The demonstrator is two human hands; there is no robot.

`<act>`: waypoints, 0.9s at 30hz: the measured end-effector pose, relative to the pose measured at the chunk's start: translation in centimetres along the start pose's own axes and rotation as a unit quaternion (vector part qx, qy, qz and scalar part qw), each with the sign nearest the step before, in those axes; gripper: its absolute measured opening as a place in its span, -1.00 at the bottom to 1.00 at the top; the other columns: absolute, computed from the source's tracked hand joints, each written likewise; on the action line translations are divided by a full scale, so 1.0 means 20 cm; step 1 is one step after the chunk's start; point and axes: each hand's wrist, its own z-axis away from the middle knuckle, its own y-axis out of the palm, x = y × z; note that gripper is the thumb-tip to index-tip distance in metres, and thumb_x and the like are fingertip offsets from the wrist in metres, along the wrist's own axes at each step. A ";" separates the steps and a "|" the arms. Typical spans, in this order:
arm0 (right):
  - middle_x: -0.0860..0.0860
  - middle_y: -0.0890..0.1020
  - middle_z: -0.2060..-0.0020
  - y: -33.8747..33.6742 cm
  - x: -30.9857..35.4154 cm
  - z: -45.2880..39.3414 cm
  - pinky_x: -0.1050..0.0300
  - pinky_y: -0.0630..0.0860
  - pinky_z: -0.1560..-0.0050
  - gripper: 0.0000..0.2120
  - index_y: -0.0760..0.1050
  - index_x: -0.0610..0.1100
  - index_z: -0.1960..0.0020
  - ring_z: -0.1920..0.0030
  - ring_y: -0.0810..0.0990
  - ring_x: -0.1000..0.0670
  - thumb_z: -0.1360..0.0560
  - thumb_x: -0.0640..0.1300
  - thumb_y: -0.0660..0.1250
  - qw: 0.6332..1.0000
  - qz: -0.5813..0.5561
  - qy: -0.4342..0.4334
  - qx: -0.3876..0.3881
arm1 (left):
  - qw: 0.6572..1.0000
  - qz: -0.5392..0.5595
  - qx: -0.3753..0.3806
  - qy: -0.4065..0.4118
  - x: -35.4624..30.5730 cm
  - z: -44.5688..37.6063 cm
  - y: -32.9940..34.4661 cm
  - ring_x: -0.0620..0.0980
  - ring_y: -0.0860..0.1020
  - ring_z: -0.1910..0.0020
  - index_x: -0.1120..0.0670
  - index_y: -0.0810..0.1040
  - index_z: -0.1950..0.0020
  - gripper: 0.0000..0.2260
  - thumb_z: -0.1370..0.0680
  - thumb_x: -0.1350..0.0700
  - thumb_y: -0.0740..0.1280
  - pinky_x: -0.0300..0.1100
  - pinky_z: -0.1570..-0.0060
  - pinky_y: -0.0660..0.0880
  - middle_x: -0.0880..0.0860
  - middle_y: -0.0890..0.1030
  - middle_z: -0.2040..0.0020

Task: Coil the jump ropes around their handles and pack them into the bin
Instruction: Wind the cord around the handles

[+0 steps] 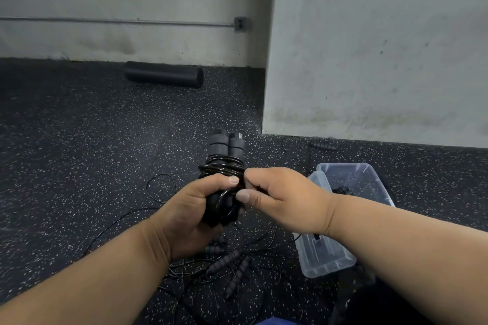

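A: Where's the jump rope [224,166]?
B: Held above the floor [79,153], left of the clear bin [369,174]. Its two foam handles stand side by side, cord wound round them.
A: The hands?
B: The left hand [192,208] grips the bundle's lower end; the right hand [277,198] pinches a cord loop.
A: Around it?
B: Loose ropes [232,269] tangle on the floor below; a foam roller [163,74] lies beyond, by the wall.

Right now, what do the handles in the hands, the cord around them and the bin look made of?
Handles: matte black foam, probably; soft, dull surface. Cord: glossy black plastic or coated cable, judging by its highlights. Bin: clear, slightly bluish hard plastic; the floor shows through it.
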 end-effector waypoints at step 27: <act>0.10 0.39 0.35 0.02 0.12 -0.06 0.32 0.44 0.29 -0.77 0.50 0.03 -0.05 0.33 0.37 0.13 -0.56 -0.22 0.49 0.943 -0.261 0.047 -0.202 | 0.985 -0.021 0.132 0.107 -0.01 0.05 -0.03 -0.01 0.63 0.10 0.17 0.68 -0.13 -0.63 -0.33 0.16 0.52 -0.22 0.20 0.57 0.13 0.68 0.04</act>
